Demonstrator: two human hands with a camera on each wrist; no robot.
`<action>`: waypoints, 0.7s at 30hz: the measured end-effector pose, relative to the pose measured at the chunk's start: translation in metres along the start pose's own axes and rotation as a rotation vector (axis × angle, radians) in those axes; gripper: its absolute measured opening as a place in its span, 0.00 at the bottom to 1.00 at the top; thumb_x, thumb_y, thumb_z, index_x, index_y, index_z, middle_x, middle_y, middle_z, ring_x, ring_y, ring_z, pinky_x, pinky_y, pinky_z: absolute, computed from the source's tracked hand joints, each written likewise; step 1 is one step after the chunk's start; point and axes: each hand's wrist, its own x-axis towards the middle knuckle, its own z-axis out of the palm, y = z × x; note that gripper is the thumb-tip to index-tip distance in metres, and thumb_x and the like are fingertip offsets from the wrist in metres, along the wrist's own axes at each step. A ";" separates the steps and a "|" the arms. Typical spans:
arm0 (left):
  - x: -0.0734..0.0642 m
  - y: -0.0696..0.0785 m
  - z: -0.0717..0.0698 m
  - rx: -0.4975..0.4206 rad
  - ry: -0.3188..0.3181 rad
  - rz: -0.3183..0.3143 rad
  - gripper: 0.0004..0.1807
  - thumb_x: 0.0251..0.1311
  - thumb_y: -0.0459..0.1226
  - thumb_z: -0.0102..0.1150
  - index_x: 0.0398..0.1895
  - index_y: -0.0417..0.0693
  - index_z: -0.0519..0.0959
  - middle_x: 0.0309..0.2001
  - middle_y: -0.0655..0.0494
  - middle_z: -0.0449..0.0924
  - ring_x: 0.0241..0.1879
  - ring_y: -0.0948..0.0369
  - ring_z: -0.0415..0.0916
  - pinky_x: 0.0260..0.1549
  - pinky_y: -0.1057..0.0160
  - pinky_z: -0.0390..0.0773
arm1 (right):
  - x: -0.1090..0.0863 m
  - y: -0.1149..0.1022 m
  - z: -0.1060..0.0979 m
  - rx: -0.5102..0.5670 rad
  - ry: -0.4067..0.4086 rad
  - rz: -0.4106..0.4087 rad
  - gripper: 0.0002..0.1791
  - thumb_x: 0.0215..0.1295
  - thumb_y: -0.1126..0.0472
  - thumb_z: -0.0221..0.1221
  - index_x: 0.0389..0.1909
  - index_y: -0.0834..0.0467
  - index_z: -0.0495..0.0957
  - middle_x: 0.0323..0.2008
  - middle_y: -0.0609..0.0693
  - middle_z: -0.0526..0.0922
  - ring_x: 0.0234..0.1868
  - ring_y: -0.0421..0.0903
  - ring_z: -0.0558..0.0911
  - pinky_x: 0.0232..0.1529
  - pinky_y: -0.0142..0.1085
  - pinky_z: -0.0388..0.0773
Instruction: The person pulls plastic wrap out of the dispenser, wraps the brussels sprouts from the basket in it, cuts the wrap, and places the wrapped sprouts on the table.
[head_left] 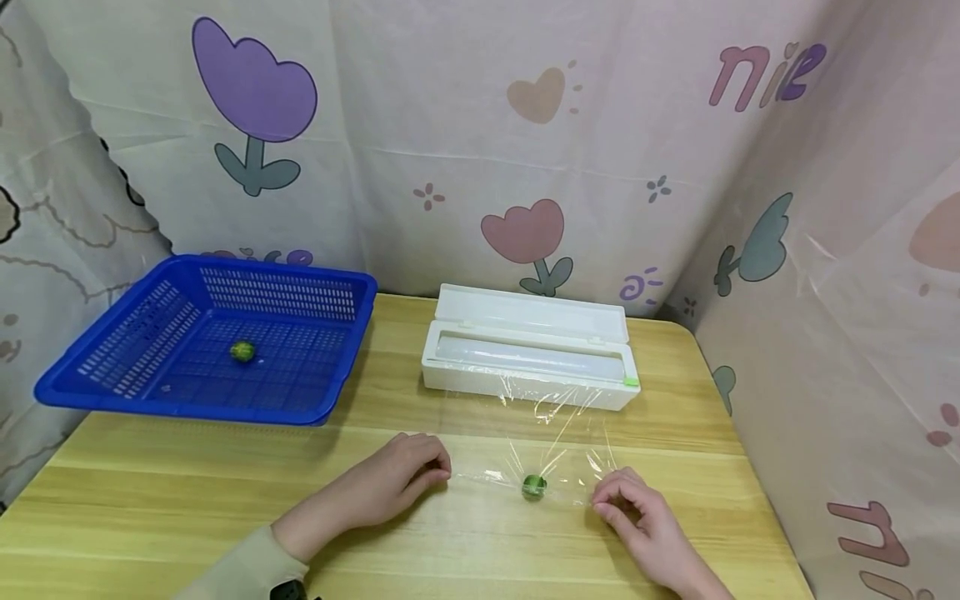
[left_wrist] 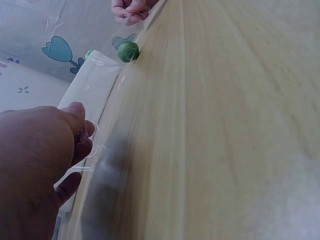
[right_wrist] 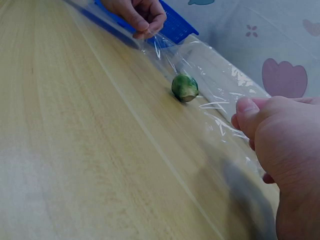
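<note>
A sheet of clear cling film (head_left: 558, 446) stretches from the white dispenser box (head_left: 525, 383) towards me. My left hand (head_left: 405, 475) pinches one front corner between thumb and fingers. The other front corner is pinched by my right hand (head_left: 637, 521). Between the hands a green Brussels sprout (head_left: 534, 487) sits by the film's front edge, its pale cut end showing in the right wrist view (right_wrist: 185, 89). Whether the film passes over or under the sprout I cannot tell. The box's lid (head_left: 532, 312) is raised, and a film roll (head_left: 528, 357) lies inside.
On the left of the wooden table (head_left: 225, 475) stands a blue plastic basket (head_left: 348, 350) with another Brussels sprout (head_left: 242, 351) in it. A patterned curtain (head_left: 420, 108) hangs behind the table and along its right side.
</note>
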 end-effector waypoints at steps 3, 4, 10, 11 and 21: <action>0.003 0.000 0.000 -0.043 -0.004 -0.043 0.05 0.77 0.37 0.61 0.43 0.59 0.78 0.38 0.71 0.79 0.40 0.71 0.76 0.44 0.61 0.81 | 0.002 -0.001 0.001 -0.071 0.070 0.027 0.18 0.61 0.82 0.66 0.40 0.54 0.83 0.41 0.47 0.81 0.43 0.43 0.76 0.40 0.29 0.77; 0.004 -0.001 0.000 -0.057 0.000 -0.056 0.04 0.77 0.37 0.61 0.42 0.58 0.79 0.38 0.69 0.80 0.39 0.71 0.76 0.43 0.62 0.81 | 0.003 -0.001 0.002 -0.099 0.095 0.042 0.18 0.61 0.81 0.67 0.39 0.53 0.83 0.40 0.46 0.80 0.42 0.43 0.75 0.40 0.29 0.75; 0.009 -0.004 0.003 -0.092 0.051 -0.111 0.03 0.75 0.35 0.63 0.41 0.53 0.81 0.37 0.66 0.81 0.38 0.70 0.77 0.40 0.63 0.82 | 0.013 0.000 0.004 -0.180 0.175 0.132 0.15 0.63 0.75 0.69 0.38 0.51 0.84 0.35 0.44 0.85 0.38 0.44 0.78 0.45 0.31 0.68; 0.010 -0.005 0.004 -0.088 0.056 -0.120 0.03 0.75 0.35 0.64 0.41 0.54 0.82 0.37 0.67 0.81 0.38 0.70 0.77 0.40 0.63 0.82 | 0.015 0.001 0.005 -0.175 0.175 0.154 0.13 0.65 0.74 0.69 0.38 0.51 0.84 0.34 0.44 0.85 0.36 0.43 0.80 0.44 0.30 0.70; 0.016 -0.008 0.008 0.011 0.052 -0.169 0.02 0.71 0.34 0.68 0.41 0.51 0.86 0.37 0.69 0.81 0.39 0.69 0.78 0.42 0.60 0.82 | 0.023 0.012 0.010 -0.217 0.226 0.269 0.13 0.61 0.77 0.71 0.37 0.57 0.84 0.30 0.42 0.83 0.29 0.40 0.81 0.27 0.30 0.78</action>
